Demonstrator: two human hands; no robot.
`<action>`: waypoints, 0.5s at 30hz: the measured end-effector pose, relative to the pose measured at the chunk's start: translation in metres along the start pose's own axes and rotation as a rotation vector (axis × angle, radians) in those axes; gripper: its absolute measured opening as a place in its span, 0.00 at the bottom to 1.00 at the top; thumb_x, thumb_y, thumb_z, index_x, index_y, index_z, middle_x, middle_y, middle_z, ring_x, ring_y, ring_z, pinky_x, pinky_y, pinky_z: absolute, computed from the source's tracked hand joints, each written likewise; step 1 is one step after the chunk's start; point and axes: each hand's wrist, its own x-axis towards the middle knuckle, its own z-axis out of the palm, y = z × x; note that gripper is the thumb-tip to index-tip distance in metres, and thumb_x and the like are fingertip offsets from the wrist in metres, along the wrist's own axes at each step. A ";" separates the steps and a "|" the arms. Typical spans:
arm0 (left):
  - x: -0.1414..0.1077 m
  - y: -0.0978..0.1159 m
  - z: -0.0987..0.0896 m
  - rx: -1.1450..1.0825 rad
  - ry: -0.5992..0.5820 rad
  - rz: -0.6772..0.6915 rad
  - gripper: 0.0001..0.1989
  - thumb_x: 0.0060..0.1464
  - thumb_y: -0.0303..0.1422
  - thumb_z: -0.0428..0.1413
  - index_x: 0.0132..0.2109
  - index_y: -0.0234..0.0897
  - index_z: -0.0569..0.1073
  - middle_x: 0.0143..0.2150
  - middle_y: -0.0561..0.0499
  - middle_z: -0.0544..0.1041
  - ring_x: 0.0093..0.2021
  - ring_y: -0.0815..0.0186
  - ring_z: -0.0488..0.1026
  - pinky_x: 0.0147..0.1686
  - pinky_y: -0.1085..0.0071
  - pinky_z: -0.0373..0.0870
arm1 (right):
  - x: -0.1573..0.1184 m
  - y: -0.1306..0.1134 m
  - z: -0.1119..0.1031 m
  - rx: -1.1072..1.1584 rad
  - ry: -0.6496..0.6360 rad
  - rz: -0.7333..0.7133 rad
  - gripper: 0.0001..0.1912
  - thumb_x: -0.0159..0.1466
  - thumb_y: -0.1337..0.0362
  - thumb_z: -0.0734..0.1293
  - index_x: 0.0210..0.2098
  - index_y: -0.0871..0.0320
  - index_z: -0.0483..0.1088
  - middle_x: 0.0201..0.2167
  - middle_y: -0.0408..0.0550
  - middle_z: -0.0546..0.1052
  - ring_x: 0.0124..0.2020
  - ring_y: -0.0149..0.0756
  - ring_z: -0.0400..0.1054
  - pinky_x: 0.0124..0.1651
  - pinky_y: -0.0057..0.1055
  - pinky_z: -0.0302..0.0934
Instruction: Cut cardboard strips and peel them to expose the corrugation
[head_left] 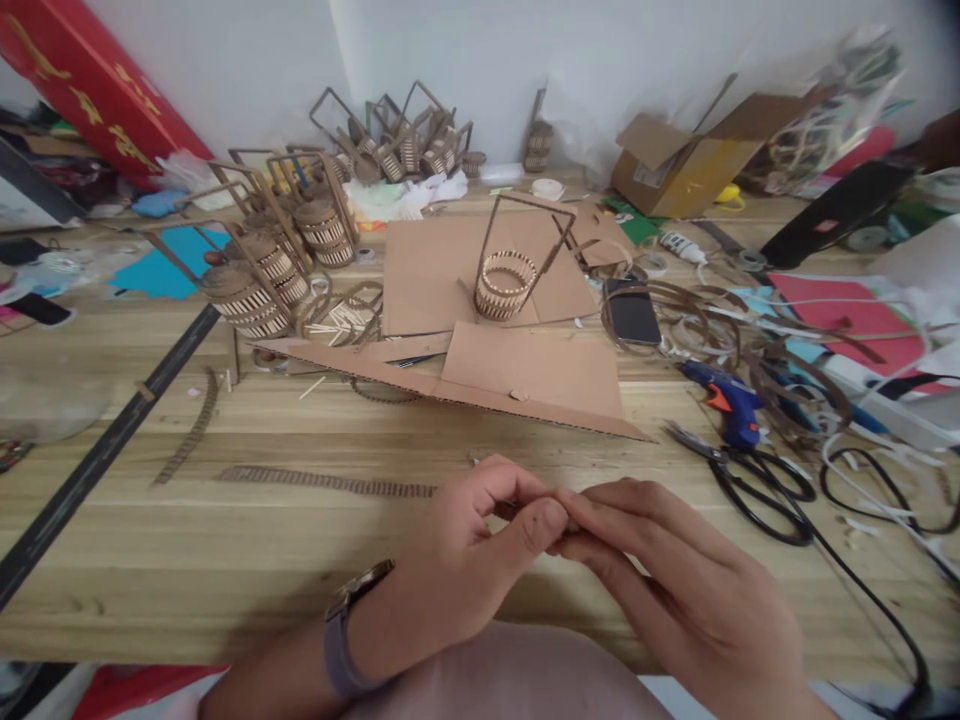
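Note:
My left hand (487, 550) and my right hand (675, 570) meet above the near edge of the table, thumbs and fingers pinched together. A sliver of something small and brownish shows between the fingertips; most of it is hidden. A ribbed brown cardboard strip (322, 483) lies flat to the left, its right end passing out of sight behind my left hand. Beyond my hands, a folded sheet of cardboard (536, 370) rests on the wood. Farther back, a small round bucket (506, 288) with striped sides and a tall square handle stands on another cardboard sheet (420, 260).
Black-handled scissors (750, 480) and a blue glue gun (731, 400) lie to the right among cords and curled strips. Several lidded buckets (322, 230) stand at the back left. A long black bar (112, 450) crosses the left side. An open carton (705, 150) sits back right.

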 end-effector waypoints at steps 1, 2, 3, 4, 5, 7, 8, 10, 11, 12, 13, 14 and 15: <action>0.000 0.000 0.000 -0.010 -0.003 -0.019 0.16 0.63 0.43 0.56 0.34 0.35 0.75 0.32 0.52 0.73 0.35 0.67 0.69 0.36 0.72 0.63 | 0.000 0.000 0.000 0.006 -0.006 0.007 0.13 0.68 0.71 0.63 0.49 0.53 0.74 0.34 0.45 0.79 0.32 0.30 0.77 0.32 0.22 0.73; 0.000 0.000 0.000 -0.016 -0.012 -0.033 0.17 0.63 0.44 0.56 0.33 0.35 0.75 0.31 0.52 0.73 0.34 0.68 0.69 0.35 0.72 0.63 | 0.000 0.001 -0.001 0.013 -0.017 0.014 0.14 0.68 0.71 0.63 0.49 0.52 0.74 0.34 0.45 0.79 0.32 0.30 0.77 0.32 0.22 0.73; 0.000 0.000 0.000 -0.020 -0.021 -0.046 0.18 0.63 0.45 0.55 0.32 0.35 0.74 0.31 0.52 0.72 0.34 0.68 0.68 0.34 0.72 0.63 | 0.000 0.001 -0.001 0.020 -0.023 0.016 0.14 0.67 0.71 0.63 0.48 0.52 0.74 0.34 0.45 0.80 0.31 0.30 0.77 0.31 0.23 0.73; 0.001 0.001 0.000 -0.020 -0.028 -0.054 0.19 0.63 0.46 0.56 0.32 0.35 0.74 0.30 0.52 0.72 0.33 0.68 0.68 0.33 0.73 0.62 | 0.001 0.002 -0.002 0.024 -0.021 0.011 0.13 0.67 0.71 0.64 0.48 0.52 0.74 0.34 0.45 0.80 0.31 0.30 0.77 0.31 0.23 0.73; 0.001 0.001 -0.001 -0.018 -0.032 -0.057 0.20 0.62 0.47 0.56 0.32 0.35 0.73 0.30 0.53 0.72 0.33 0.69 0.68 0.33 0.73 0.62 | 0.002 0.003 -0.003 0.028 -0.018 -0.004 0.12 0.66 0.71 0.65 0.46 0.53 0.74 0.33 0.45 0.80 0.31 0.30 0.77 0.31 0.22 0.72; 0.002 0.003 -0.002 -0.020 -0.043 -0.065 0.22 0.60 0.51 0.57 0.30 0.35 0.73 0.30 0.53 0.72 0.32 0.69 0.67 0.32 0.73 0.62 | 0.005 0.005 -0.006 0.030 -0.016 -0.037 0.11 0.65 0.71 0.66 0.45 0.53 0.74 0.32 0.44 0.80 0.31 0.29 0.77 0.32 0.21 0.72; 0.003 0.004 -0.003 -0.028 -0.055 -0.076 0.23 0.59 0.52 0.58 0.30 0.35 0.73 0.30 0.52 0.73 0.32 0.69 0.68 0.32 0.73 0.62 | 0.006 0.006 -0.007 0.033 -0.017 -0.049 0.11 0.64 0.71 0.67 0.44 0.53 0.74 0.32 0.44 0.80 0.31 0.29 0.77 0.33 0.21 0.72; 0.003 0.005 -0.005 -0.059 -0.090 -0.115 0.25 0.57 0.55 0.58 0.29 0.36 0.73 0.29 0.52 0.73 0.31 0.69 0.68 0.32 0.73 0.62 | 0.008 0.009 -0.010 0.053 -0.028 -0.056 0.11 0.63 0.72 0.68 0.43 0.52 0.75 0.31 0.44 0.81 0.30 0.29 0.78 0.33 0.20 0.72; 0.004 0.005 -0.005 -0.075 -0.108 -0.142 0.25 0.56 0.55 0.58 0.29 0.36 0.73 0.28 0.52 0.73 0.30 0.69 0.67 0.31 0.73 0.62 | 0.009 0.010 -0.011 0.071 -0.035 -0.053 0.11 0.62 0.71 0.68 0.42 0.52 0.75 0.31 0.43 0.81 0.30 0.29 0.78 0.33 0.21 0.72; 0.005 0.005 -0.006 -0.086 -0.125 -0.166 0.26 0.55 0.56 0.59 0.29 0.36 0.72 0.28 0.53 0.73 0.30 0.69 0.67 0.30 0.74 0.61 | 0.010 0.011 -0.012 0.091 -0.041 -0.049 0.10 0.62 0.71 0.68 0.41 0.51 0.75 0.31 0.43 0.81 0.30 0.29 0.78 0.32 0.21 0.72; 0.005 0.005 -0.007 -0.093 -0.137 -0.186 0.26 0.54 0.56 0.59 0.29 0.36 0.72 0.27 0.53 0.73 0.29 0.70 0.66 0.29 0.74 0.60 | 0.010 0.012 -0.013 0.109 -0.046 -0.048 0.10 0.62 0.71 0.68 0.41 0.51 0.75 0.31 0.42 0.81 0.30 0.29 0.78 0.32 0.21 0.72; 0.006 0.005 -0.008 -0.096 -0.145 -0.204 0.26 0.54 0.56 0.60 0.29 0.36 0.72 0.26 0.53 0.73 0.28 0.70 0.65 0.29 0.74 0.60 | 0.011 0.013 -0.014 0.117 -0.052 -0.046 0.10 0.62 0.71 0.68 0.41 0.51 0.75 0.31 0.42 0.81 0.30 0.29 0.78 0.33 0.21 0.73; 0.007 0.006 -0.008 -0.100 -0.146 -0.218 0.26 0.53 0.56 0.60 0.28 0.36 0.72 0.26 0.53 0.72 0.28 0.70 0.65 0.28 0.74 0.59 | 0.010 0.014 -0.015 0.113 -0.059 -0.048 0.10 0.63 0.71 0.68 0.41 0.50 0.75 0.31 0.41 0.81 0.30 0.29 0.78 0.33 0.21 0.73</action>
